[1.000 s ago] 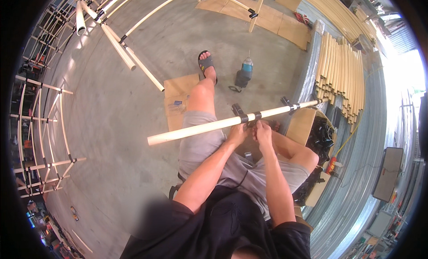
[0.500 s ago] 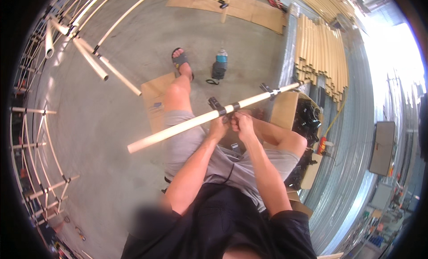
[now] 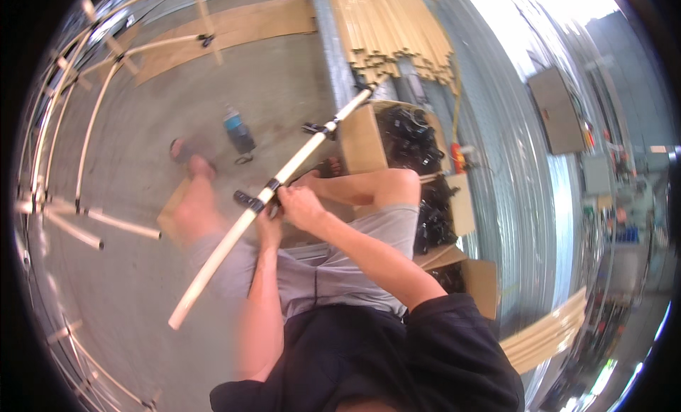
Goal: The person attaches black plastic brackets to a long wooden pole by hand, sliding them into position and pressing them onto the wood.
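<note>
A long cream pipe [image 3: 301,157] with black clamp-like joints slants across my lap, its near end at the lower left. Under the pipe, my left hand [image 3: 269,229] is closed at a black joint [image 3: 248,201] near its middle. My right hand [image 3: 301,206] is closed too, its fingertips pinched at the same joint beside the left hand. The fingers partly hide what they grip. Farther up the pipe sits another black joint [image 3: 319,130].
Right of my legs, open cardboard boxes [image 3: 364,139] hold many black joints [image 3: 411,139]. Cream pipes [image 3: 390,29] lie stacked at the back. A bottle in a dark sleeve [image 3: 239,132] is on the floor. Pipe frames [image 3: 78,210] stand at left; wrapped metal lengths [image 3: 511,199] run along the right.
My view has swung to the right, so the surroundings appear farther left. The pipe now slants more steeply in the picture. Both hands stay at the same joint.
</note>
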Demonstrator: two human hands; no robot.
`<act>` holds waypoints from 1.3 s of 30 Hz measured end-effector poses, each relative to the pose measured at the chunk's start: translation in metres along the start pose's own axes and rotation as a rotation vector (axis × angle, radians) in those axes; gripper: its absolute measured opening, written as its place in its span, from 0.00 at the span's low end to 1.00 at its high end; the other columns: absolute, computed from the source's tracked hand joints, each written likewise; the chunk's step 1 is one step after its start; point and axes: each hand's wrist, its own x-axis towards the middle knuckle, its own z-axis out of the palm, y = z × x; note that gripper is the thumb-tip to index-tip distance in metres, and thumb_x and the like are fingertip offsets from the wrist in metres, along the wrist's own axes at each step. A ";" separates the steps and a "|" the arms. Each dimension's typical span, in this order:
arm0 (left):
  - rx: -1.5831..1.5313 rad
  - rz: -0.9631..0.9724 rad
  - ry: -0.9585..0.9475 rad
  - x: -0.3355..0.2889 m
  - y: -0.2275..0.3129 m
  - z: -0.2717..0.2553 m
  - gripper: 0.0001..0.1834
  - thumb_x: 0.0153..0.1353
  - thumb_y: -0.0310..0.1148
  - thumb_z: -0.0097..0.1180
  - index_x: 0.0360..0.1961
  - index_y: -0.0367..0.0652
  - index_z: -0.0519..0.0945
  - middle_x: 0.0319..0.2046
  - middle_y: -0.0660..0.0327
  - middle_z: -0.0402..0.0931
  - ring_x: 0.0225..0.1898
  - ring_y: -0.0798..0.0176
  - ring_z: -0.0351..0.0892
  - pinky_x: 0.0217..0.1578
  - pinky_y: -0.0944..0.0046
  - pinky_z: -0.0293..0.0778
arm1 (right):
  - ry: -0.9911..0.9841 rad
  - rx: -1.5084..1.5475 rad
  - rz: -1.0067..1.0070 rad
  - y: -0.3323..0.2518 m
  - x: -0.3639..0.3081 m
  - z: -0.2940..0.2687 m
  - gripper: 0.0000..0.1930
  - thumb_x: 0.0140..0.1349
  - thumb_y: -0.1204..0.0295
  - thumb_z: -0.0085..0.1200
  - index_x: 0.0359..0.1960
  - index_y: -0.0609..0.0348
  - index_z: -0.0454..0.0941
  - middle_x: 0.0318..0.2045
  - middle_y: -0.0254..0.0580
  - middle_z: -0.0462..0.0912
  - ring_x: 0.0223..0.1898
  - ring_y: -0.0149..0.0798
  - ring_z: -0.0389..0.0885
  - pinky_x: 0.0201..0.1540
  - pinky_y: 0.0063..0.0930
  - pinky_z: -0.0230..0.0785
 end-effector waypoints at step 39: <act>-0.676 -0.219 -0.437 0.030 -0.037 -0.035 0.19 0.73 0.37 0.38 0.53 0.35 0.74 0.49 0.57 0.76 0.52 0.62 0.76 0.55 0.61 0.71 | 0.531 1.107 1.070 -0.049 0.024 0.031 0.12 0.58 0.72 0.46 0.28 0.70 0.79 0.29 0.67 0.81 0.35 0.66 0.81 0.41 0.53 0.74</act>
